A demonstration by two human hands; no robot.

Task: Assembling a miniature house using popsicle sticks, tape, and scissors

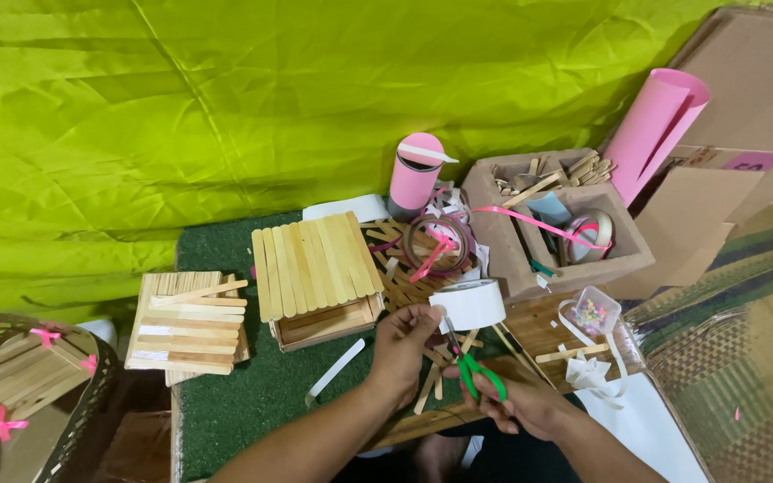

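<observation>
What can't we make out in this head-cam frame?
- Scissors blades: head view, hidden behind the white tape roll and left hand.
- Right hand fingers: tucked in the green handles.
- Small clear box contents: too small.
- Woven basket: cut by the left edge.

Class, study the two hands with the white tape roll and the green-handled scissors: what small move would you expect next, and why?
Probably closing the scissors to snip the tape. The left hand holds the white tape roll by its edge, and the right hand has the blades raised just under the roll, where a drawn-out end seems to sit.
</observation>
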